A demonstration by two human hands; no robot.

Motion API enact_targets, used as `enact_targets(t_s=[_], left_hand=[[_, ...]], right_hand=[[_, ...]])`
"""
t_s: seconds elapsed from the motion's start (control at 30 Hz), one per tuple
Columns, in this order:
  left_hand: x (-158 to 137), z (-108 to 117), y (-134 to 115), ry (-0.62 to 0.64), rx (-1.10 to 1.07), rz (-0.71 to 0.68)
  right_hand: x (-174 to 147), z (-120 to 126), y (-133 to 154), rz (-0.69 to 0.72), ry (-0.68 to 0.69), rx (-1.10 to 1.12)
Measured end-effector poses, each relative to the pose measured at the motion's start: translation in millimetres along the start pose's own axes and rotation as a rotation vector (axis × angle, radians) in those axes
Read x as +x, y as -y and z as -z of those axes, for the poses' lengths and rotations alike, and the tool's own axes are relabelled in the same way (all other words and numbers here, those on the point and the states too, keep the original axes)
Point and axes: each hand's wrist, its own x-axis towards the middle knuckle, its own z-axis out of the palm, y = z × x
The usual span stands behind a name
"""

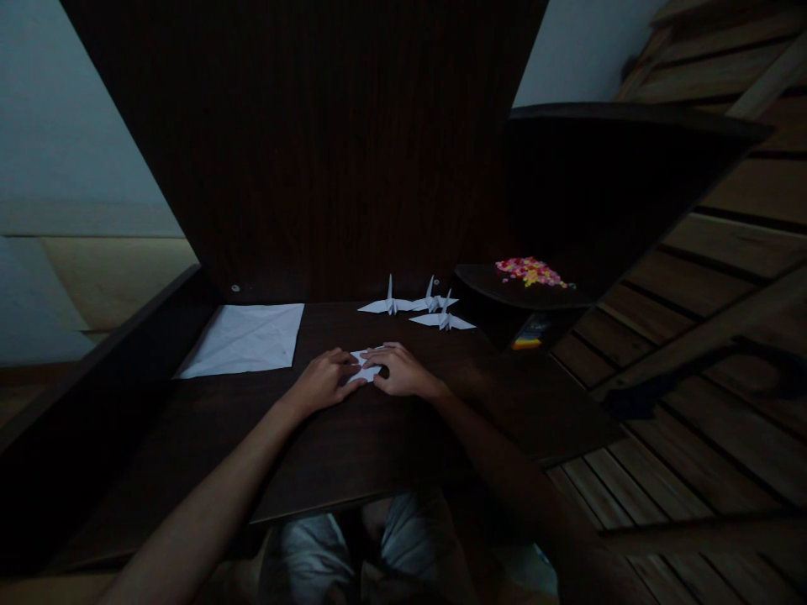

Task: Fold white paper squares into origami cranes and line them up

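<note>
A: Where is the small folded paper?

B: On the dark desk, between the two hands. Fingers cover much of it, so I can't make out its full shape.

A: How is the left hand set?

B: It touches the paper's left side, fingers bent, thumb apart from them and nearer the person. Whether it pinches the paper or only presses on it, I can't tell.

A: And the right hand?

B: On the right side of the same paper, fingers curved over it, thumb towards the near edge. Gripping or just pressing? I can't tell there either.

A: What stands behind the hands?

B: Three white paper cranes with spread wings, two farther back and one a little nearer, in front of the upright panel.

A: And off to the sides?

B: A larger, creased white sheet lies flat on the left. On the right, a rounded shelf bears a heap of small pink, red and yellow pieces, with slatted wood beyond
</note>
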Motion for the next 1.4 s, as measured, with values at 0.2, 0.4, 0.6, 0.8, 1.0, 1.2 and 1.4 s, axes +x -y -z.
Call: enact_targets(t_s=[0.2,0.4,0.6,0.8,1.0,1.2,1.4], left_hand=[[-1.0,2.2,1.4,0.019,-0.021,-0.024],[-0.8,0.7,0.7,0.026,-0.012,-0.012],[2.1,2.1,-2.3,0.05,0.059,-0.041],[3.3,1.6,-1.7,0.054,0.111,-0.004],[2.1,1.8,-2.9,0.035,0.1,0.029],[-1.0,0.5,-5.6,-0.004,0.1,0.046],[-0.6,-5.7,-0.9,-0.041,0.044,0.094]], right_hand=[[-0.6,4.3,-3.7,0.029,0.02,-0.003],[0.3,3.7,-9.8,0.036,0.019,0.005],[-0.3,2.9,-12.2,0.056,0.003,-0.048],[-1.5,1.3,-11.0,0.068,-0.07,-0.109],[-0.1,-0.1,-13.9,0.057,-0.145,-0.16],[1.5,-0.2,-11.7,0.038,-0.219,-0.166],[1.2,3.6,-3.1,0.042,-0.295,-0.1]])
